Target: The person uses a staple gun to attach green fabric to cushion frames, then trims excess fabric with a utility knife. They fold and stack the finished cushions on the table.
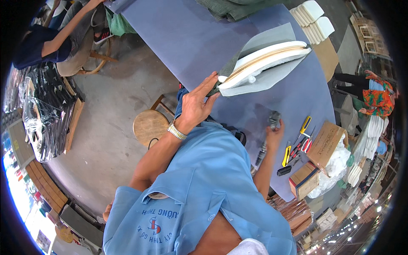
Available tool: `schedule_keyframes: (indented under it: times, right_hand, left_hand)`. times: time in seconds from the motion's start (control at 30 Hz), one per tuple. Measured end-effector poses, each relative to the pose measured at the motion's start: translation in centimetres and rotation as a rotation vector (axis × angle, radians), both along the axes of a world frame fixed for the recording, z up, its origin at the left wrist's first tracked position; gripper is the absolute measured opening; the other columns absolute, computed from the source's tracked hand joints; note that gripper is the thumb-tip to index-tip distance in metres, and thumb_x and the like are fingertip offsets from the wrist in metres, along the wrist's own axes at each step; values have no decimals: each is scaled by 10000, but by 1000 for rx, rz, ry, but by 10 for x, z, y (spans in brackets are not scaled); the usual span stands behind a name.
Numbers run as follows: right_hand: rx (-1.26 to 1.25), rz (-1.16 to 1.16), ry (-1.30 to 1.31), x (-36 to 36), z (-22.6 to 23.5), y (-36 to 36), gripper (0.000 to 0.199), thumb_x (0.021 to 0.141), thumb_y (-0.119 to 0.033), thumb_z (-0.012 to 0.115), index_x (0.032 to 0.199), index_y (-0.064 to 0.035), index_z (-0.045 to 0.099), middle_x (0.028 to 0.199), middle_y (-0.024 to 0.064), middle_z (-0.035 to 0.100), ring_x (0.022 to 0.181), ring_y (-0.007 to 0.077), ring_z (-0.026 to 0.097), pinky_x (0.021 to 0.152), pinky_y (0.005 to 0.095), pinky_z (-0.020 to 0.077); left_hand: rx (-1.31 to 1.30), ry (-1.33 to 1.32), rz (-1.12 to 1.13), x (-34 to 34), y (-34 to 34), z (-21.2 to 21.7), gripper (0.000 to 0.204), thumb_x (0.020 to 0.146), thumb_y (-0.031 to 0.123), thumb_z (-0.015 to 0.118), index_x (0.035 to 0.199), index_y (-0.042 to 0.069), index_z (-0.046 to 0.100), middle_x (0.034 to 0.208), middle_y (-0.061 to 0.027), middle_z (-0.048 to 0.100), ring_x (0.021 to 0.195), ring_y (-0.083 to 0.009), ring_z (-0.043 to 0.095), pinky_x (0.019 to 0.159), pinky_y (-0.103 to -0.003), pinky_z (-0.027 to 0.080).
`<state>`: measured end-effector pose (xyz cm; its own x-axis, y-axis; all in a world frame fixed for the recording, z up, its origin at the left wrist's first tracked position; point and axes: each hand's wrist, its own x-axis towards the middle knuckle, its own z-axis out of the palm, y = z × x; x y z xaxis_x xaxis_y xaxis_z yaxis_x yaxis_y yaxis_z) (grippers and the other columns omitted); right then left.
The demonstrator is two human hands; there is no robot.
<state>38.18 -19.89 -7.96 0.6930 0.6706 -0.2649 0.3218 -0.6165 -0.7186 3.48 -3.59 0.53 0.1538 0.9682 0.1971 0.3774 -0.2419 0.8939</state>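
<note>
My left hand (197, 102), with a metal watch band at its wrist, grips the near end of a seat pad (263, 63) between thumb and fingers. The pad is tilted up on its edge; white padding and a thin wooden board show in it, and grey fabric (272, 38) hangs loose around it. To the right, my right hand (275, 132) is closed on a grey and black tool that looks like a staple gun (274, 117). Motion blurs it, and the fingers partly cover its body.
On the blue-grey table (170, 38), a yellow cutter (287, 155), scissors (306, 145) and a yellow-handled screwdriver (305, 124) lie near a cardboard box (325, 144). Dark fabric (242, 8) and white pads (312, 21) are at the far side. A wooden stool (151, 127) stands left; other people are nearby.
</note>
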Motion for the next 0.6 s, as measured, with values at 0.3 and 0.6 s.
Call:
schedule_keyframes:
  times: [0.3, 0.6]
  right_hand:
    - [264, 514, 291, -122, 214, 83, 437, 850, -28, 810, 1254, 48, 663, 1042, 114, 735, 957, 174, 701, 844, 313, 562]
    - [283, 713, 274, -158, 152, 115, 577, 792, -40, 764, 1352, 5, 630, 1206, 170, 739, 1077, 246, 734, 936, 356, 564]
  left_hand:
    - [1, 82, -19, 0, -8, 2, 534, 865, -22, 748, 1386, 22, 643, 1474, -139, 612, 1261, -304, 667, 917, -347, 600]
    - [11, 32, -16, 0, -9, -5, 568, 851, -44, 750, 1402, 23, 627, 1480, -150, 601, 1334, -312, 611, 1010, -367, 575]
